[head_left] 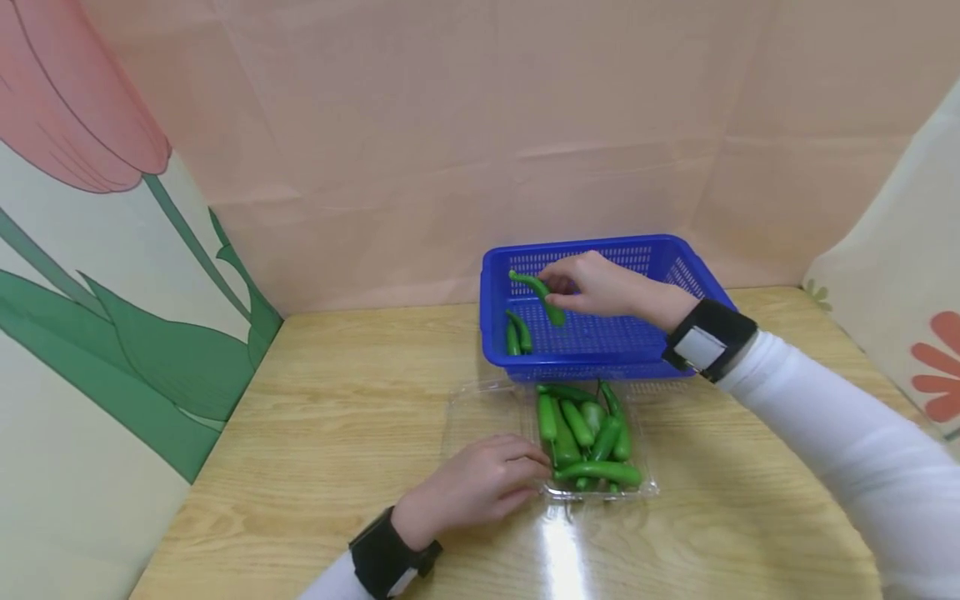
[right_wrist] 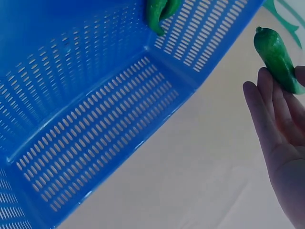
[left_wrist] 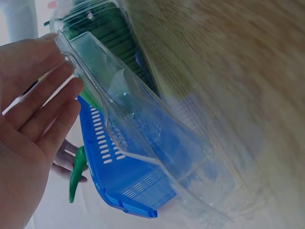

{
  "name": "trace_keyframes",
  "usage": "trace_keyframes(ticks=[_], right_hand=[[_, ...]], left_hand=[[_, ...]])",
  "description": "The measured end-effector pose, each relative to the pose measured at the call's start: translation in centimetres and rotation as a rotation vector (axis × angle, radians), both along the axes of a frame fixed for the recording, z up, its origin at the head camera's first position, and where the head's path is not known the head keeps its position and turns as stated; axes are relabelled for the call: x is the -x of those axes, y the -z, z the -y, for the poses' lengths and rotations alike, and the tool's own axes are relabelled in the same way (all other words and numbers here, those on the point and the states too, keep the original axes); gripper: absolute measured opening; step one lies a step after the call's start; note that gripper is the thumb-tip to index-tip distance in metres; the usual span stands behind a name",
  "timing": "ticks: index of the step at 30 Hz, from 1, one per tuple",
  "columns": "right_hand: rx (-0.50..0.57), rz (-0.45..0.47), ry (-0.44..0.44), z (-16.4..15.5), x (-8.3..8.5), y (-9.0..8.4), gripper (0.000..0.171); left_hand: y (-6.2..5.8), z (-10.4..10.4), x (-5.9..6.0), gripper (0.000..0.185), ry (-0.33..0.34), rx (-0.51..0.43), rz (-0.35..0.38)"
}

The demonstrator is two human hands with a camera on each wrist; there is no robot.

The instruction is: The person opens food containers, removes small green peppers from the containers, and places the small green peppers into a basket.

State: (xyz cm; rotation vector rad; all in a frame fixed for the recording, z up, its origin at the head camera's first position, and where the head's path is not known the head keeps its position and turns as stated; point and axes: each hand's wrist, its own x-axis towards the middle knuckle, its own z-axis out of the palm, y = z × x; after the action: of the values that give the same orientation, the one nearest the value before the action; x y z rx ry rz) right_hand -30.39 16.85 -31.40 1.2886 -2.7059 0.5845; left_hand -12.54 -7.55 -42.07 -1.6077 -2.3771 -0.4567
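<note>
My right hand (head_left: 592, 283) holds a green pepper (head_left: 542, 294) by its fingertips over the left half of a blue perforated basket (head_left: 675, 254). The same pepper (right_wrist: 275, 56) shows against my right fingers (right_wrist: 271, 105) in the right wrist view. Two more peppers (head_left: 517, 333) lie in the basket's front left corner. A clear plastic tray (head_left: 487, 408) in front of the basket holds several green peppers (head_left: 588, 437). My left hand (head_left: 480, 483) rests with straight fingers (left_wrist: 47, 114) against the tray's left edge (left_wrist: 95, 76).
Everything stands on a light wooden table (head_left: 337, 433). Pink cloth hangs at the back, a tulip-print panel (head_left: 97, 250) on the left and a flower-print panel (head_left: 922, 317) on the right. My white sleeve (head_left: 840, 433) reaches in from the right.
</note>
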Motion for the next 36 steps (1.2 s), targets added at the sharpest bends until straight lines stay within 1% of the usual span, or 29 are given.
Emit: trace_keyframes(ticks=[5, 11, 15, 20, 25, 31, 36], right_hand=[[-0.015, 0.056, 0.060, 0.2, 1.3, 0.0, 0.028], [-0.048, 0.149, 0.137, 0.4, 2.9, 0.3, 0.037], [-0.072, 0.235, 0.189, 0.6, 3.8, 0.6, 0.042], [-0.123, 0.351, 0.254, 1.1, 4.9, 1.1, 0.044], [-0.164, 0.410, 0.286, 1.6, 5.6, 1.4, 0.044], [-0.173, 0.461, 0.311, 1.8, 6.7, 2.0, 0.044], [-0.180, 0.510, 0.336, 1.9, 7.7, 2.5, 0.043]], left_hand=[[-0.1, -0.1, -0.1, 0.023, -0.002, 0.005, -0.020], [-0.1, -0.1, -0.1, 0.022, -0.007, 0.008, -0.040], [-0.1, -0.1, -0.1, 0.022, -0.008, 0.011, -0.035], [0.0, -0.1, 0.0, 0.022, -0.011, 0.016, -0.027], [0.0, -0.1, -0.1, 0.022, -0.015, 0.024, -0.026], [0.0, -0.1, 0.0, 0.022, -0.020, 0.025, -0.010], [0.1, -0.1, 0.0, 0.022, -0.016, 0.019, -0.021]])
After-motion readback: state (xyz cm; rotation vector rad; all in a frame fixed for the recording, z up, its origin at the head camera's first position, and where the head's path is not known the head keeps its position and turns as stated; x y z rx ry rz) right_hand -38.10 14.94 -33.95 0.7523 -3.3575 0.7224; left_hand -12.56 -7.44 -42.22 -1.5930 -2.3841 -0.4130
